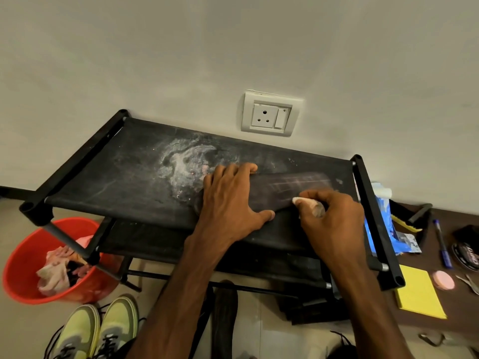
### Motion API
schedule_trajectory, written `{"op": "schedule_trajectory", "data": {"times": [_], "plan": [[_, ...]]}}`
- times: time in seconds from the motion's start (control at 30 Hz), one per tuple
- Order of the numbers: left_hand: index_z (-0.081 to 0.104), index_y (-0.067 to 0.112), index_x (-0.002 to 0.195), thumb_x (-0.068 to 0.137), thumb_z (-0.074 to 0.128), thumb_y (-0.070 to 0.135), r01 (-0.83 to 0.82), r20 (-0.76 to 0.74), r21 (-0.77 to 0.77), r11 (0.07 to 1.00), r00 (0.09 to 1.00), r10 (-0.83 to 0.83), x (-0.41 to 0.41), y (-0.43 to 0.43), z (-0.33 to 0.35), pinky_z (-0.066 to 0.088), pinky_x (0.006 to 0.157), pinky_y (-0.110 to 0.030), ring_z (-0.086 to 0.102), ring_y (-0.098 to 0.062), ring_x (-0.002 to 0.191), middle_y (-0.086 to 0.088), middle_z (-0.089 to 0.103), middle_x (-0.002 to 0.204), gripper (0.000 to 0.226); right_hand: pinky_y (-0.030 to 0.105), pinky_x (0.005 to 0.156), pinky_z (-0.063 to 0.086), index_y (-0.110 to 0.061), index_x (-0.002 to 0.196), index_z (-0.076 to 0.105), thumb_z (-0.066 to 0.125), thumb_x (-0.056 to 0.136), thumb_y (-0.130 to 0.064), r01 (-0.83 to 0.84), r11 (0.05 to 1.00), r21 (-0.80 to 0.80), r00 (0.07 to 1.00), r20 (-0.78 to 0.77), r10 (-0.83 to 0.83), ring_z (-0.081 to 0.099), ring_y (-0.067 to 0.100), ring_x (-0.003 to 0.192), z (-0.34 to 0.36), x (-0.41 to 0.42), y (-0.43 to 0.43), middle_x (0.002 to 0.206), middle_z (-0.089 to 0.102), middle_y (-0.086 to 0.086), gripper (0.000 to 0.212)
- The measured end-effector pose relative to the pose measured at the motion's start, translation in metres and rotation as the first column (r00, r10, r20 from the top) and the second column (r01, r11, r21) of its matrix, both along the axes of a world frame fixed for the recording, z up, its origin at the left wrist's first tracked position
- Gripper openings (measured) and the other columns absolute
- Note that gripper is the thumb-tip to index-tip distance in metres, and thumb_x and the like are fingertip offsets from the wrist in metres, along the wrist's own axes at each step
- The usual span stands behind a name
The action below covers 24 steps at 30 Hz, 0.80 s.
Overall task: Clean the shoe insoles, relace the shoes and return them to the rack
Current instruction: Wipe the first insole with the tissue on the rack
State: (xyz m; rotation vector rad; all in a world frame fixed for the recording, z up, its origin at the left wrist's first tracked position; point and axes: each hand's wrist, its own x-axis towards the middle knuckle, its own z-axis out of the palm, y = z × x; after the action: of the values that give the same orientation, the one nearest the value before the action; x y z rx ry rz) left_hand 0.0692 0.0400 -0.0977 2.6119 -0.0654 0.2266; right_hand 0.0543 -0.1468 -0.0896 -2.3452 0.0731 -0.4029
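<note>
One dark insole (293,187), faint pale grid lines, flat on rack (116,172).

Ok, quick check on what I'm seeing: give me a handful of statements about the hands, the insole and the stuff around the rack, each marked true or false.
1. The left hand presses flat on the dark insole lying on the rack's top shelf. True.
2. The right hand is empty. False: it pinches a small white wad against the insole.
3. The red bucket holds crumpled cloths. True.
4. The yellow-green shoes sit on the top shelf. False: they stand on the floor, beside the bucket.
5. The top shelf is spotless. False: a pale powdery smear marks it.
</note>
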Motion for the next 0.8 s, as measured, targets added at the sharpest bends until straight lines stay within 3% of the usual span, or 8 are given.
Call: {"op": "schedule_trajectory", "data": {"times": [0.3, 0.63, 0.8], "plan": [[0.047, 0.034, 0.143, 0.068, 0.077, 0.067, 0.025, 0.032, 0.033, 0.999, 0.999, -0.026, -0.001, -0.003, -0.006, 0.020, 0.110, -0.033, 0.032, -0.018, 0.130, 0.006, 0.042, 0.139, 0.087, 0.037, 0.069, 0.061, -0.023, 0.093, 0.080, 0.075, 0.090, -0.029, -0.119, 0.987, -0.103, 0.993, -0.004, 0.119, 0.069, 0.007, 0.073, -0.008, 0.000, 0.022, 0.082, 0.075, -0.009, 0.008], [0.055, 0.034, 0.135, 0.063, 0.079, 0.066, -0.010, 0.070, -0.003, 1.000, 0.998, 0.011, -0.001, -0.004, -0.008, 0.027, 0.107, -0.035, 0.039, -0.019, 0.125, 0.005, 0.050, 0.131, 0.082, 0.037, 0.068, 0.061, -0.027, 0.089, 0.080, 0.074, 0.086, -0.031, -0.078, 0.988, -0.133, 0.995, -0.066, 0.069, 0.069, 0.008, 0.071, -0.003, 0.006, 0.020, 0.078, 0.075, -0.010, 0.009], [0.055, 0.036, 0.132, 0.060, 0.080, 0.069, -0.025, 0.056, -0.013, 1.000, 0.998, 0.026, -0.002, -0.004, -0.008, 0.029, 0.106, -0.036, 0.040, -0.018, 0.123, 0.006, 0.051, 0.129, 0.083, 0.044, 0.071, 0.060, -0.025, 0.087, 0.079, 0.069, 0.085, -0.031, 0.042, 0.986, -0.163, 0.995, -0.086, -0.056, 0.069, 0.019, 0.073, -0.001, 0.016, 0.000, 0.077, 0.074, -0.004, 0.011]]}}
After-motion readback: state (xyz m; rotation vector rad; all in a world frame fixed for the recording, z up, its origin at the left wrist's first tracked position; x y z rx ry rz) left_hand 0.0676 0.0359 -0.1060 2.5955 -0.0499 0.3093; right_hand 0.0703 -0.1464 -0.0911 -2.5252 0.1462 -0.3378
